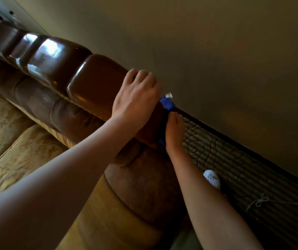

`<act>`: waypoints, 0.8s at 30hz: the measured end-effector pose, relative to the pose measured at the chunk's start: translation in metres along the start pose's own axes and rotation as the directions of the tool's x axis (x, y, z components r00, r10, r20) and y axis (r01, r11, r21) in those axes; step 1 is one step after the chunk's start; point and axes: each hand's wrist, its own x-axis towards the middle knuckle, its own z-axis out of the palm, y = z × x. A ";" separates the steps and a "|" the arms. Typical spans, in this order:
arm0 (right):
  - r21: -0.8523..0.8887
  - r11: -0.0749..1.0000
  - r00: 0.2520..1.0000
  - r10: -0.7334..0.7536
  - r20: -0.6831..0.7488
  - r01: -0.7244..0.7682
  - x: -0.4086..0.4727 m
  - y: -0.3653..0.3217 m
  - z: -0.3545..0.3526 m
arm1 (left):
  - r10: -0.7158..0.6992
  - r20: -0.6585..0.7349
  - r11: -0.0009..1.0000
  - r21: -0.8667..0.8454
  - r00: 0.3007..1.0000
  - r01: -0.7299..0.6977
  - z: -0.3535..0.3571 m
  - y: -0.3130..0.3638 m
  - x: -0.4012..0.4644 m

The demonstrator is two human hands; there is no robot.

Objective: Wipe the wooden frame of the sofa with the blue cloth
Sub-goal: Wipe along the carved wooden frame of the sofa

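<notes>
Glossy dark wooden frame (94, 83) ran diagonally, top-left to centre; left hand (135, 94) curled over its end, right hand (174, 132) w/ fingers pressed blue cloth (167, 103) against end face.

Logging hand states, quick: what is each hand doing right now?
Left hand: fingers curled over the wooden frame, gripping it.
Right hand: presses the blue cloth against the frame's end.
</notes>
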 end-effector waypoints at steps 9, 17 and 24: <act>0.056 0.826 0.827 -0.556 -0.088 0.561 -0.036 -0.036 0.029 | -0.131 -0.142 0.956 -0.280 0.981 0.087 0.000 -0.004 -0.006; -0.333 0.936 0.962 0.188 0.196 -0.115 0.068 0.025 0.005 | -0.114 -0.197 0.945 -0.323 0.974 0.045 0.004 -0.005 -0.003; 0.185 0.953 0.970 0.228 0.087 -0.241 -0.041 0.005 0.010 | -0.106 -0.236 0.917 -0.400 0.966 0.003 -0.002 -0.001 -0.008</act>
